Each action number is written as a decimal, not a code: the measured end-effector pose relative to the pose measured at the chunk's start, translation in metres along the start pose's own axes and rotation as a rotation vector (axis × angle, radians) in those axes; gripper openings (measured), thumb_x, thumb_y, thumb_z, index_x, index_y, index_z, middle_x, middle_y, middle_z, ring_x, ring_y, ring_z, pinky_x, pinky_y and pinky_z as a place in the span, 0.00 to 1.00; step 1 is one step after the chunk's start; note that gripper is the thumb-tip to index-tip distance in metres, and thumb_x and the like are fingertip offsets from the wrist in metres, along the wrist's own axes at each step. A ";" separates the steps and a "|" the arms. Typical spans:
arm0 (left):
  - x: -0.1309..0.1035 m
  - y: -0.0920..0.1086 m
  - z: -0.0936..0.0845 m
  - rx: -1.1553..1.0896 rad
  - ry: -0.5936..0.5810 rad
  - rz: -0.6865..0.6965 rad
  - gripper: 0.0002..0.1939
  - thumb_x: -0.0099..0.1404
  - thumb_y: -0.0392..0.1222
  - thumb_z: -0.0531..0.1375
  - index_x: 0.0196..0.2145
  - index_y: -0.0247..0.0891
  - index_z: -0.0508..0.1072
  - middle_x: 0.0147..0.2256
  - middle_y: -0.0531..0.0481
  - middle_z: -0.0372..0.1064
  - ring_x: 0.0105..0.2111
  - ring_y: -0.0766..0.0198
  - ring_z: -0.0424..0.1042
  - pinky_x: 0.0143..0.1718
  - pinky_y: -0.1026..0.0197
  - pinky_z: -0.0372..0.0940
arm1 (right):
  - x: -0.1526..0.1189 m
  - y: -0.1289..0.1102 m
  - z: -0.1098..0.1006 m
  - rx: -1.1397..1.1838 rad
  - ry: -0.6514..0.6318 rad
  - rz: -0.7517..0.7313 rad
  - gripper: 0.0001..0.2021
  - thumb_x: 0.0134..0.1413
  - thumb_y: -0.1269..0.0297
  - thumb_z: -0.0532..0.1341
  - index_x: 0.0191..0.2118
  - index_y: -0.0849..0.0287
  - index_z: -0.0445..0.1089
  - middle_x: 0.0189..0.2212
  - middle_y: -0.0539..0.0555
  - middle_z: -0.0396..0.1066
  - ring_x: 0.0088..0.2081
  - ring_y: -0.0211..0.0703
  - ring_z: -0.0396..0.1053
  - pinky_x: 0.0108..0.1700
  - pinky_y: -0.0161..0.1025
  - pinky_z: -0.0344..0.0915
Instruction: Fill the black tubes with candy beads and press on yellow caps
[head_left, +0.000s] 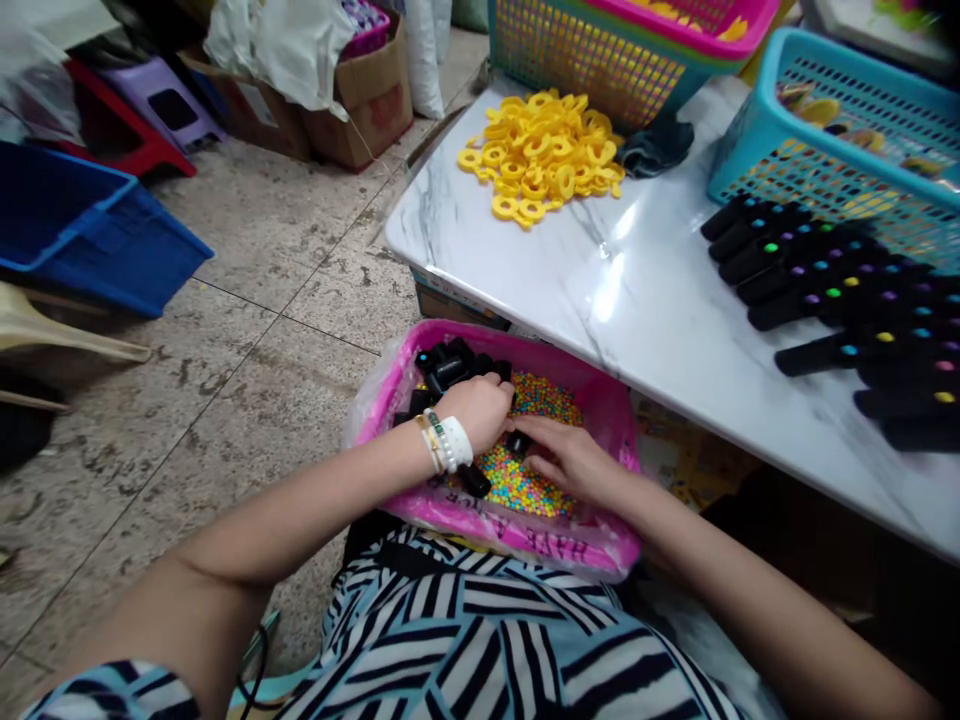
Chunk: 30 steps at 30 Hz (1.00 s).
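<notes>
"What are the hands doing?"

"The left hand (480, 408) is curled knuckles-up; its fingertips are hidden, so I can't tell what it grips. The right hand (568, 455) is half curled, a small black piece (517, 442) at its fingers; whether pinched, I can't say."

"Where's that piece?"

"Between the hands, over colourful beads (529, 490) in the pink basin (615, 415). More black pieces (448, 370) lie at the basin's far left."

"How would one handle?"

"Light and stiff, I'd judge, a bit slippery where it shines. Pinch it by the sides; the beads would likely roll underneath."

"Beyond?"

"A white table (547, 280), yellow ring-shaped pieces (544, 155) heaped far, bead-tipped black tubes (851, 312) lying to the right."
</notes>
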<state>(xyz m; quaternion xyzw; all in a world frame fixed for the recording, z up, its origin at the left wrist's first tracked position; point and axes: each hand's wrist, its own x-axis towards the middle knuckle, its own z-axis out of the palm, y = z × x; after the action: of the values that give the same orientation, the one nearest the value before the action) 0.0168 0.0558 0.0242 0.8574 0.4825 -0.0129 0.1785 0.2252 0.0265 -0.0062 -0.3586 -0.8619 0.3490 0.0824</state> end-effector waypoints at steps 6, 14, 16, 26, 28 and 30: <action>0.011 -0.002 0.023 0.020 0.005 0.033 0.12 0.66 0.35 0.54 0.46 0.31 0.70 0.41 0.38 0.71 0.42 0.51 0.71 0.39 0.53 0.68 | 0.017 -0.003 0.003 -0.234 -0.001 0.255 0.02 0.56 0.68 0.62 0.33 0.59 0.70 0.39 0.58 0.72 0.38 0.45 0.72 0.40 0.39 0.67; 0.003 -0.008 0.027 -0.014 0.029 0.045 0.11 0.65 0.33 0.53 0.43 0.30 0.70 0.39 0.38 0.71 0.42 0.50 0.69 0.43 0.51 0.65 | 0.019 -0.001 -0.006 -0.401 -0.095 0.200 0.15 0.59 0.77 0.54 0.50 0.62 0.66 0.45 0.65 0.70 0.48 0.52 0.67 0.46 0.44 0.64; 0.002 -0.009 0.028 -0.029 0.039 0.028 0.11 0.64 0.32 0.53 0.44 0.30 0.69 0.40 0.37 0.71 0.42 0.50 0.69 0.43 0.51 0.64 | 0.020 -0.005 -0.007 -0.430 -0.137 0.158 0.11 0.58 0.78 0.54 0.42 0.62 0.70 0.41 0.65 0.71 0.47 0.55 0.66 0.47 0.46 0.64; 0.000 -0.013 0.029 -0.086 0.044 0.013 0.21 0.63 0.50 0.60 0.48 0.32 0.68 0.39 0.38 0.72 0.43 0.48 0.69 0.43 0.51 0.64 | -0.012 -0.022 -0.015 0.209 0.097 0.213 0.14 0.54 0.73 0.61 0.47 0.56 0.70 0.43 0.54 0.74 0.44 0.43 0.72 0.48 0.42 0.68; 0.002 -0.012 0.029 -0.084 0.045 0.009 0.19 0.63 0.49 0.60 0.45 0.32 0.69 0.38 0.38 0.72 0.43 0.48 0.70 0.44 0.51 0.64 | -0.020 -0.024 -0.017 0.235 0.151 0.260 0.14 0.52 0.72 0.61 0.46 0.56 0.70 0.41 0.53 0.74 0.43 0.44 0.73 0.45 0.41 0.69; 0.004 -0.011 0.029 -0.082 0.046 0.015 0.16 0.62 0.46 0.61 0.43 0.32 0.70 0.38 0.38 0.72 0.43 0.49 0.70 0.44 0.52 0.64 | -0.026 -0.025 -0.018 0.189 0.198 0.247 0.14 0.51 0.73 0.60 0.45 0.56 0.70 0.41 0.53 0.74 0.43 0.45 0.73 0.46 0.42 0.69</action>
<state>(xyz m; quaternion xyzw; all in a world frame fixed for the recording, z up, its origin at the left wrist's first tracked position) 0.0142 0.0547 -0.0068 0.8530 0.4801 0.0278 0.2026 0.2375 0.0060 0.0271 -0.4850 -0.7624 0.3987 0.1567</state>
